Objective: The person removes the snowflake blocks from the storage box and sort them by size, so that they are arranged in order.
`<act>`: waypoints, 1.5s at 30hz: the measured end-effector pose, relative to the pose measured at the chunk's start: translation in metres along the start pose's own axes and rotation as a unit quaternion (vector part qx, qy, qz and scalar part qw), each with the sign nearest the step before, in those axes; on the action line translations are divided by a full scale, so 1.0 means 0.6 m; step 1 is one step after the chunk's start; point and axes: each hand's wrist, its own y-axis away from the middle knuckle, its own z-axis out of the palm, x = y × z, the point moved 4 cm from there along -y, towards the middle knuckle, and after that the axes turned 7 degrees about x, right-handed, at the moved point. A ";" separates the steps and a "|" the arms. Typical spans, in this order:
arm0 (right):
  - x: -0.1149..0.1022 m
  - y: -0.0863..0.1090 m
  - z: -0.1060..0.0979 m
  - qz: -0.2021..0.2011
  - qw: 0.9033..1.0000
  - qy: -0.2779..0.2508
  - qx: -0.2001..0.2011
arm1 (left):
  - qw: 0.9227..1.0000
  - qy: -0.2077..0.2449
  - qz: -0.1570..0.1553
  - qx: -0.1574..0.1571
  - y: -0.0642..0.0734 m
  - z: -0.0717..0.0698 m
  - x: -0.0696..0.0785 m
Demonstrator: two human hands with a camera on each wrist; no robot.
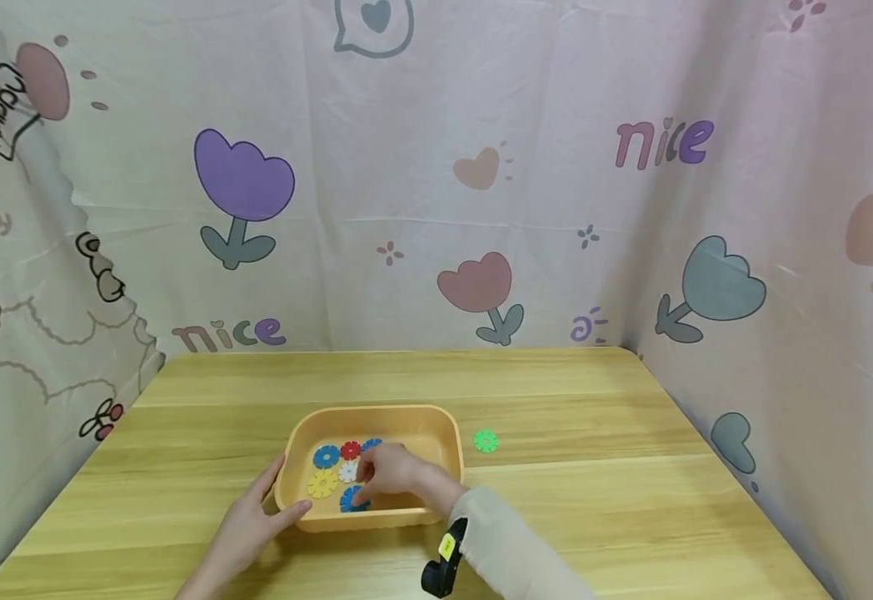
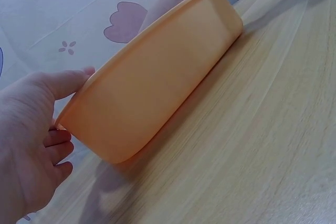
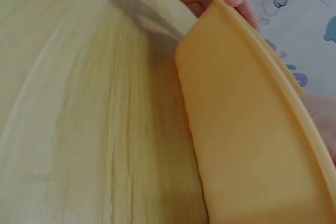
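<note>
A yellow-orange plastic tray (image 1: 399, 521) holds several notched snowflake discs. Inside it lie a yellow disc (image 1: 323, 483), a blue disc (image 1: 326, 457), a red disc (image 1: 350, 450) and a white disc (image 1: 347, 472). My left hand (image 1: 256, 512) grips the tray's left end, thumb over the rim and fingers outside; the left wrist view shows this hand (image 2: 31, 129) at the tray corner. My right hand (image 1: 391, 471) reaches down into the tray, its fingertips right at the front blue disc (image 1: 350, 500). I cannot tell if it pinches that disc. Another blue disc (image 1: 372, 443) shows partly behind this hand.
A green disc (image 1: 485, 441) lies on the wooden table (image 1: 594, 500), right of the tray. A patterned curtain (image 1: 406, 192) hangs behind the table and along both sides. A black wrist camera (image 1: 444, 562) is strapped over the right sleeve.
</note>
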 end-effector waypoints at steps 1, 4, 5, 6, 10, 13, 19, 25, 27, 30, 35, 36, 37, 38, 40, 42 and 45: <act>-0.002 0.000 0.002 -0.004 1.000 0.019 -0.003 | 1.000 0.000 0.000 0.000 -0.001 0.000 0.000; -0.008 0.000 0.011 -0.020 0.996 0.091 -0.010 | 1.000 0.000 -0.001 -0.001 -0.001 0.000 -0.001; -0.009 -0.001 0.012 -0.025 0.993 0.117 -0.010 | 1.000 0.000 0.000 -0.001 -0.002 0.000 -0.001; -0.011 0.000 0.014 -0.031 0.989 0.145 -0.009 | 1.000 -0.001 0.000 -0.002 -0.002 0.000 -0.002; -0.017 0.003 0.016 -0.041 0.977 0.207 -0.004 | 1.000 -0.002 -0.003 -0.007 -0.004 0.000 -0.002; -0.017 0.004 0.014 -0.037 0.978 0.203 0.001 | 1.000 -0.002 -0.004 -0.010 -0.005 0.001 -0.002; -0.009 0.003 0.007 -0.017 0.994 0.103 0.017 | 1.000 0.001 -0.001 -0.009 -0.003 0.003 -0.002; -0.004 -0.001 0.003 -0.024 0.998 0.045 0.025 | 1.000 0.005 0.001 -0.003 -0.001 0.001 0.002; -0.003 -0.001 0.001 -0.028 0.999 0.037 0.024 | 1.000 0.004 0.000 -0.003 -0.001 0.000 0.003; -0.002 0.000 -0.004 -0.031 0.999 0.012 0.021 | 1.000 0.005 0.000 -0.003 -0.001 0.000 0.004; -0.001 0.005 -0.019 -0.032 0.995 -0.093 0.018 | 1.000 0.004 0.001 -0.004 -0.001 0.001 0.003; -0.001 0.006 -0.023 -0.033 0.993 -0.111 0.019 | 1.000 0.002 0.001 -0.005 -0.002 0.001 0.002; -0.001 0.007 -0.027 -0.033 0.991 -0.125 0.021 | 1.000 0.001 0.001 -0.006 -0.002 0.001 0.001; 0.000 0.008 -0.033 -0.035 0.990 -0.133 0.022 | 1.000 -0.001 0.000 -0.007 -0.002 0.002 0.000; 0.002 0.011 -0.045 -0.036 0.988 -0.149 0.024 | 1.000 -0.005 -0.001 -0.008 -0.002 0.002 -0.002; 0.008 0.013 -0.061 -0.032 0.984 -0.173 0.033 | 1.000 -0.006 0.000 -0.009 -0.003 0.003 -0.003; 0.019 0.020 -0.088 -0.026 0.977 -0.203 0.053 | 1.000 -0.005 0.001 -0.008 -0.004 0.004 -0.004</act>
